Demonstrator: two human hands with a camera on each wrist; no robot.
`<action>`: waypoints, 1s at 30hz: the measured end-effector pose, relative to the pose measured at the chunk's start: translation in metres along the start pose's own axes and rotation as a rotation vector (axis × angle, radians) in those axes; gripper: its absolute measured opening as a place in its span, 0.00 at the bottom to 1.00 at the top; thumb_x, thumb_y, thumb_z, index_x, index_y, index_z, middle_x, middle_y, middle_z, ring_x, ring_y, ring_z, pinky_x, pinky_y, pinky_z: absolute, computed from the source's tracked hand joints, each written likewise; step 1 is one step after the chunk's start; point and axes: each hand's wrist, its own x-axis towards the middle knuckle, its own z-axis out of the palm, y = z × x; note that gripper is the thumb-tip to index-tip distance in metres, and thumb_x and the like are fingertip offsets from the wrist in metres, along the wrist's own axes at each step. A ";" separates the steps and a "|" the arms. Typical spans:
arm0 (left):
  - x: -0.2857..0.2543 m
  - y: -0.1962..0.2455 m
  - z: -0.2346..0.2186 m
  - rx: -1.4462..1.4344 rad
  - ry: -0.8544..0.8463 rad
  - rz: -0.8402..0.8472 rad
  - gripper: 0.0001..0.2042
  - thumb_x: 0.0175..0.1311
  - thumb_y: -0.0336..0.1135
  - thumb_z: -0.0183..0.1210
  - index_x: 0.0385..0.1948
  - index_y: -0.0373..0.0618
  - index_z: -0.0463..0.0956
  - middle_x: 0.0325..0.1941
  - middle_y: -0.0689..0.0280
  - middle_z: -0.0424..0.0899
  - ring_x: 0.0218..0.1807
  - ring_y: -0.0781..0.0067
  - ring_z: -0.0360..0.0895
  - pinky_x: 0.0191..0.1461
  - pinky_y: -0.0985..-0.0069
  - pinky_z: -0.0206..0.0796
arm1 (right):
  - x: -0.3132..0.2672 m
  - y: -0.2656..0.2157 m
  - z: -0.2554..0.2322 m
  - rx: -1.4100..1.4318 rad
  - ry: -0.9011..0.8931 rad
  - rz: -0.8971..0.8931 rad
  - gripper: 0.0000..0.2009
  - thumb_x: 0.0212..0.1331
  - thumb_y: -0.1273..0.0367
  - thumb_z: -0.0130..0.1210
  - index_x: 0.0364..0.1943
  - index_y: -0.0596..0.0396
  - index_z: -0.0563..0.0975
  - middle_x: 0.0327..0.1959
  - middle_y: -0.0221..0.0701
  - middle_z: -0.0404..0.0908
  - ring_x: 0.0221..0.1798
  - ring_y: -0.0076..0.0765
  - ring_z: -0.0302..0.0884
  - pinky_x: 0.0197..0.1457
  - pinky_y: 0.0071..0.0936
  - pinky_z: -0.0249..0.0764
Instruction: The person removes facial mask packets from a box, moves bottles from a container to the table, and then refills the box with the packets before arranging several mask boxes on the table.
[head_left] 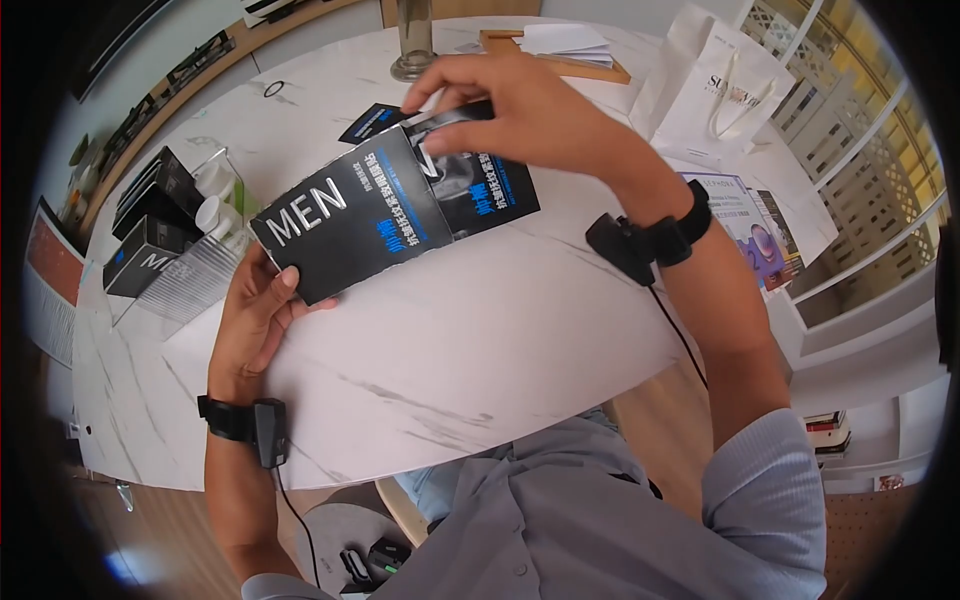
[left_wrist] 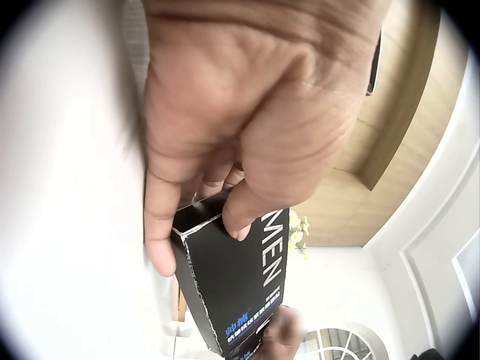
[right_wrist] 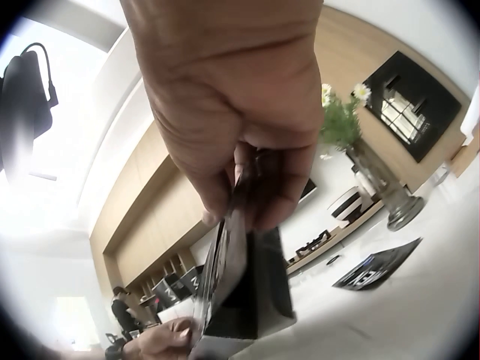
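Observation:
A black box (head_left: 345, 215) lettered MEN, with blue print, is tilted above the marble table. My left hand (head_left: 255, 315) grips its left end, the thumb on the front face in the left wrist view. At the other end, my right hand (head_left: 545, 115) pinches a glossy black packet (head_left: 452, 165), thumb in front and fingers behind. The packet overlaps the box's open end, seen from the side in the right wrist view, where the box (right_wrist: 251, 304) hangs below my fingers. Another black packet (right_wrist: 375, 268) lies on the table behind; part of it is hidden in the head view.
To the left stands a clear organizer (head_left: 190, 290) with black boxes (head_left: 155, 250) and white bottles. A glass vase (head_left: 412, 45), a wooden tray (head_left: 600, 72) with papers and a white paper bag (head_left: 690, 95) stand at the back. Booklets (head_left: 755, 230) lie at right.

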 end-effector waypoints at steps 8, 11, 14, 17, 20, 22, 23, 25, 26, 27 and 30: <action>0.000 -0.001 -0.002 -0.033 0.041 0.007 0.29 0.73 0.33 0.60 0.71 0.34 0.57 0.65 0.53 0.74 0.59 0.56 0.83 0.54 0.58 0.86 | -0.014 0.002 -0.023 0.219 -0.134 0.391 0.15 0.64 0.60 0.66 0.40 0.60 0.82 0.28 0.36 0.85 0.23 0.24 0.82 0.24 0.20 0.74; 0.000 -0.002 -0.001 -0.033 0.043 -0.008 0.29 0.73 0.32 0.60 0.71 0.34 0.57 0.65 0.52 0.74 0.59 0.56 0.83 0.54 0.59 0.86 | -0.013 0.002 -0.001 0.502 -0.082 0.319 0.11 0.66 0.66 0.64 0.41 0.62 0.82 0.26 0.34 0.84 0.26 0.25 0.85 0.28 0.20 0.76; -0.001 -0.001 0.001 -0.013 0.057 -0.002 0.28 0.74 0.32 0.59 0.70 0.34 0.57 0.66 0.52 0.74 0.59 0.56 0.83 0.54 0.59 0.86 | 0.001 -0.003 0.025 0.504 -0.133 0.279 0.08 0.66 0.74 0.59 0.46 0.62 0.80 0.33 0.32 0.87 0.31 0.22 0.85 0.34 0.18 0.79; 0.000 -0.003 -0.004 -0.028 0.054 -0.009 0.27 0.74 0.31 0.58 0.70 0.34 0.58 0.66 0.53 0.74 0.59 0.56 0.83 0.54 0.59 0.86 | 0.013 0.002 0.033 0.455 -0.124 0.269 0.09 0.64 0.75 0.57 0.46 0.60 0.81 0.36 0.34 0.88 0.30 0.22 0.84 0.33 0.20 0.79; 0.001 0.000 -0.002 -0.061 0.057 -0.029 0.27 0.74 0.31 0.57 0.70 0.35 0.58 0.65 0.53 0.75 0.58 0.56 0.84 0.53 0.58 0.86 | 0.031 0.041 0.019 0.568 0.096 0.324 0.11 0.63 0.68 0.59 0.45 0.58 0.82 0.36 0.35 0.87 0.29 0.21 0.83 0.31 0.20 0.78; 0.002 0.000 -0.004 -0.082 0.049 -0.034 0.26 0.74 0.29 0.57 0.70 0.34 0.58 0.65 0.52 0.76 0.58 0.55 0.84 0.53 0.55 0.85 | 0.048 0.089 0.021 0.430 0.195 0.375 0.11 0.64 0.67 0.57 0.46 0.57 0.82 0.36 0.33 0.87 0.31 0.23 0.84 0.32 0.21 0.79; 0.002 0.000 -0.003 -0.087 0.041 -0.037 0.26 0.74 0.28 0.57 0.70 0.34 0.58 0.64 0.51 0.76 0.58 0.54 0.84 0.54 0.54 0.85 | 0.061 0.115 0.027 0.219 0.081 0.416 0.14 0.65 0.62 0.58 0.47 0.58 0.82 0.38 0.34 0.87 0.34 0.26 0.85 0.35 0.26 0.80; -0.002 0.002 0.001 -0.060 0.025 -0.027 0.26 0.73 0.29 0.59 0.68 0.34 0.60 0.62 0.51 0.79 0.55 0.55 0.85 0.52 0.54 0.85 | 0.076 0.138 0.051 -0.270 -0.117 0.444 0.22 0.63 0.52 0.60 0.47 0.58 0.83 0.39 0.37 0.88 0.41 0.36 0.87 0.43 0.37 0.82; -0.004 0.000 -0.002 -0.042 0.007 -0.023 0.26 0.72 0.30 0.60 0.67 0.34 0.61 0.60 0.51 0.80 0.53 0.56 0.86 0.51 0.55 0.85 | 0.079 0.137 0.062 -0.548 -0.204 0.424 0.27 0.61 0.46 0.61 0.46 0.59 0.83 0.40 0.39 0.88 0.45 0.43 0.87 0.48 0.43 0.82; -0.006 -0.002 -0.005 -0.028 -0.003 -0.021 0.26 0.72 0.31 0.61 0.66 0.35 0.62 0.58 0.52 0.81 0.52 0.57 0.87 0.50 0.55 0.86 | 0.084 0.122 0.062 -0.552 -0.386 0.488 0.34 0.55 0.39 0.63 0.44 0.60 0.85 0.43 0.46 0.87 0.50 0.52 0.85 0.53 0.48 0.79; -0.004 -0.001 -0.012 -0.062 -0.060 -0.066 0.26 0.70 0.30 0.62 0.66 0.34 0.61 0.58 0.50 0.82 0.50 0.54 0.87 0.49 0.54 0.86 | 0.087 0.121 0.077 -0.620 -0.476 0.408 0.29 0.52 0.43 0.68 0.44 0.54 0.88 0.42 0.42 0.89 0.48 0.49 0.87 0.49 0.44 0.81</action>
